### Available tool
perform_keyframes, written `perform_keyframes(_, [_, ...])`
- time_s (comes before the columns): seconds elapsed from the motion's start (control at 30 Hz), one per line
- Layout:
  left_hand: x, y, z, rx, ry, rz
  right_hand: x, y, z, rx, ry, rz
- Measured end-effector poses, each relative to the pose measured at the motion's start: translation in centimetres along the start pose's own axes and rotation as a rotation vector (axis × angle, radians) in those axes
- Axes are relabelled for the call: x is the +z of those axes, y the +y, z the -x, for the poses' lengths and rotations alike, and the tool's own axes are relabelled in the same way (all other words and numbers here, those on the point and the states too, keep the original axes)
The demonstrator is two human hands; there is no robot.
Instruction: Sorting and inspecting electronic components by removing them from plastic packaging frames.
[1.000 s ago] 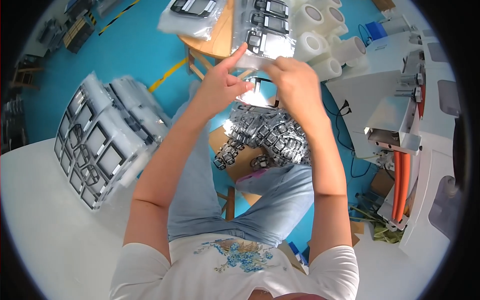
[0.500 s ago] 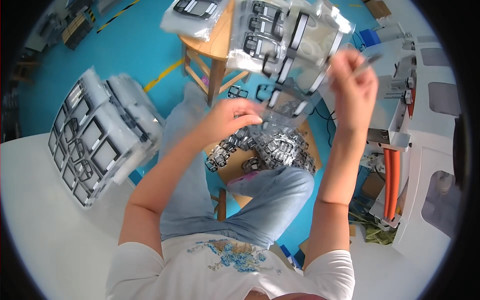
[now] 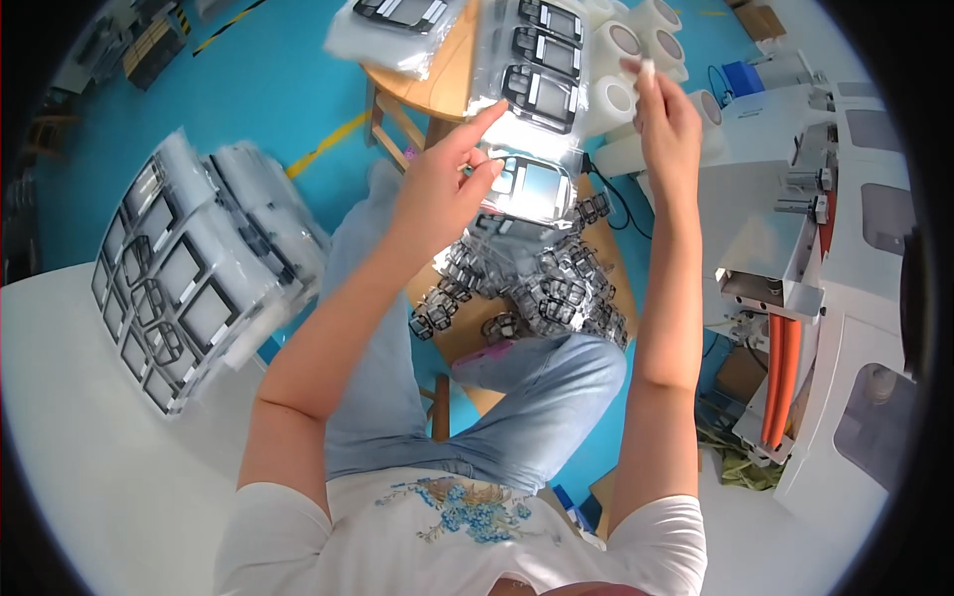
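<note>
Since half a second ago, the right hand (image 3: 668, 119) has been brought in closer to the round wooden stool (image 3: 437, 84), and the long clear strip that was lifted high has been lowered. The left hand (image 3: 442, 194) has been raised from the pile up to the stool's near edge.

A black frame part in a clear bag (image 3: 527, 189) is now held by the left hand, just in front of the stool. It is pinched between the thumb and the bent fingers, while the pointing finger is stretched out straight toward the stool. A small white bit (image 3: 644, 68) is pinched by the right hand's fingertips, which are pressed together, to the right of the stool.

A clear strip of black frames (image 3: 542, 60) is laid over the stool's right side. Another clear bag of frames (image 3: 397, 25) is rested on the stool's far left edge. White tape rolls (image 3: 626, 50) are stacked just right of the stool. A pile of bagged frames (image 3: 527, 283) is heaped below the stool, near the knees in blue jeans (image 3: 517, 397). Big bagged sheets of frames (image 3: 189, 278) are laid well to the left of the stool, on a white table (image 3: 89, 477). A white machine (image 3: 835, 248) is seen far to the right of the stool.
</note>
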State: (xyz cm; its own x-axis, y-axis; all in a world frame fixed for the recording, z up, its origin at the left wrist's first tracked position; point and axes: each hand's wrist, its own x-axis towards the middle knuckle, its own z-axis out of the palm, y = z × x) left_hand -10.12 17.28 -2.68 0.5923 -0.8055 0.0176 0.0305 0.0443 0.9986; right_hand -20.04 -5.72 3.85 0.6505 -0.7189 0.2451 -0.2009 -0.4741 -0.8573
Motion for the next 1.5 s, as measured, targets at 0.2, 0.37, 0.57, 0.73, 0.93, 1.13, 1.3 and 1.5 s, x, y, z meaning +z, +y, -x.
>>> perform_keyframes(0.2, [-1.3,-0.5,-1.2,-0.05,-0.121,-0.143,0.2,-1.5,6.0,-0.381,-0.144,0.303])
perform_keyframes(0.37, [-1.8,0.0,-1.9,-0.118,-0.235,0.037,2.1,-1.3,6.1,-0.505,-0.255,0.324])
perform_keyframes(0.57, [-1.3,1.4,-2.1,-0.236,-0.251,0.152,4.3,-1.7,5.6,-0.75,-0.283,0.556])
perform_keyframes(0.73, [-2.3,0.5,-1.7,-0.068,-0.255,-0.105,-1.7,-3.5,7.8,-0.48,-0.234,1.059])
perform_keyframes(0.93, [-0.7,3.0,0.6,-0.02,-0.163,0.151,-3.1,-3.4,11.4,0.135,-0.458,-0.007])
perform_keyframes(1.13, [2.4,-2.0,3.8,-0.139,-0.381,0.204,-3.6,-8.6,5.8,0.043,-0.052,-0.176])
perform_keyframes(1.3, [1.6,2.6,2.9,0.095,-0.007,0.396,-1.7,-3.2,-4.7,0.045,0.007,-0.432])
perform_keyframes(1.5, [0.2,-0.6,-0.5,-0.011,0.02,-0.016,2.6,2.3,-5.4,0.059,-0.022,-0.027])
